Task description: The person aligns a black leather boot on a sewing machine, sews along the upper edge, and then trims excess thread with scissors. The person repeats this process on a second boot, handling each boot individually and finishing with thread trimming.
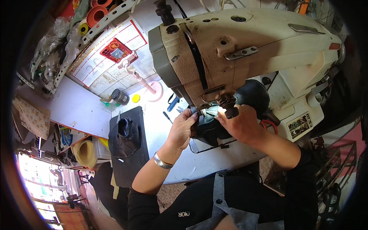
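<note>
Head camera: fisheye, left one of a side-by-side pair on the person's head, upright and unmirrored.
Facing: down and forward across the front edge of the white table (pixel 211 165).
Hands: left hand (pixel 180 128) and right hand (pixel 243 124) near mid-picture, seen from above, within arm's length.
Sewing machine (pixel 257 42): close below the lens, spanning upper middle to upper right, covering part of the table.
Person's black top (pixel 165 214): along the lower edge, before the table's front edge.
Reach: past the table's left edge to a bright opening (pixel 30 188).
Rim: dark, rounded at both sides.
</note>
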Tool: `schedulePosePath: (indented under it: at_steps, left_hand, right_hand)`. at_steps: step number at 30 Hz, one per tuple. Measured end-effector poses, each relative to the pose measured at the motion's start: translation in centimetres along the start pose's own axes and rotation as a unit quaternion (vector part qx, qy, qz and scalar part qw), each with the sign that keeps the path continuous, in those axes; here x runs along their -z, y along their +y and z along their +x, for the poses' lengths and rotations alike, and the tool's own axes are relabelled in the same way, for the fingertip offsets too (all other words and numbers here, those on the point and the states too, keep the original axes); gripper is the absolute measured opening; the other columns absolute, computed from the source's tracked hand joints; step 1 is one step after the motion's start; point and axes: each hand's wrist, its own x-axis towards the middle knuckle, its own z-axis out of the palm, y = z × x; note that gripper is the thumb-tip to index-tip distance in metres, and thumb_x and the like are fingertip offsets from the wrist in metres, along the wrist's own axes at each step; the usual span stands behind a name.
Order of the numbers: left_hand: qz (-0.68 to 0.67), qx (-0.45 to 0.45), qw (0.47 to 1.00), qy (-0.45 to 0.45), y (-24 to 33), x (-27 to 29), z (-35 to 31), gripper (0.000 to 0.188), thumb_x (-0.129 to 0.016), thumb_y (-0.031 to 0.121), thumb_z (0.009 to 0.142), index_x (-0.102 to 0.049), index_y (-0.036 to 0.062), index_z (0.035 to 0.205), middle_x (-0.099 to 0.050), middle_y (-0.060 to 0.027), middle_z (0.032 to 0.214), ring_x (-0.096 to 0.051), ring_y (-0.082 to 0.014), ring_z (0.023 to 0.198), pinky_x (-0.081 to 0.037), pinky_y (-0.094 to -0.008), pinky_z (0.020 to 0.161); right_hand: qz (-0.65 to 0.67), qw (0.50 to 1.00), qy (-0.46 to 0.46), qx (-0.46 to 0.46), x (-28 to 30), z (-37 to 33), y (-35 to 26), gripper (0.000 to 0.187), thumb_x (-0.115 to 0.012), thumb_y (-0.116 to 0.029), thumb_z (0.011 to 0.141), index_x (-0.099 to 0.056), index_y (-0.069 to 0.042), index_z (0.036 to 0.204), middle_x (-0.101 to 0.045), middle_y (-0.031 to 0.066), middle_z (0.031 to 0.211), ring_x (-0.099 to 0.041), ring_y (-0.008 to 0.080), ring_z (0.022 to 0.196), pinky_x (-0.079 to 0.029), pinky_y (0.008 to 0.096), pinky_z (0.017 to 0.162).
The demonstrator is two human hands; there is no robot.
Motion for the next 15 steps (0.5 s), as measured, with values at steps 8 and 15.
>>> schedulePosePath:
  at_steps: [8, 15]
  left_hand:
    - [-0.024, -0.002, 1.000, -0.020, 0.0, 0.2, -0.1, 0.012, -0.046, 0.011, 0.098, -0.053, 0.0041, 0.105, -0.060, -0.0025, 0.091, -0.061, -0.0083, 0.075, -0.052, -0.0216, 0.064]
    - [-0.016, 0.000, 1.000, -0.008, -0.1, 0.1, 0.0, 0.013, -0.046, 0.012, 0.098, -0.053, 0.0042, 0.106, -0.060, -0.0022, 0.091, -0.061, -0.0085, 0.074, -0.052, -0.0222, 0.063]
  right_hand:
    - [-0.022, 1.000, -0.002, -0.017, 1.3, -0.4, 0.4, 0.020, -0.070, -0.024, 0.076, -0.056, -0.010, 0.081, -0.051, 0.0027, 0.065, -0.054, 0.0188, 0.053, -0.042, 0.0320, 0.047]
    - [-0.011, 1.000, 0.004, -0.006, 0.9, -0.5, 0.2, 0.018, -0.067, -0.026, 0.079, -0.059, -0.010, 0.080, -0.051, 0.0025, 0.065, -0.055, 0.0175, 0.054, -0.043, 0.0306, 0.049]
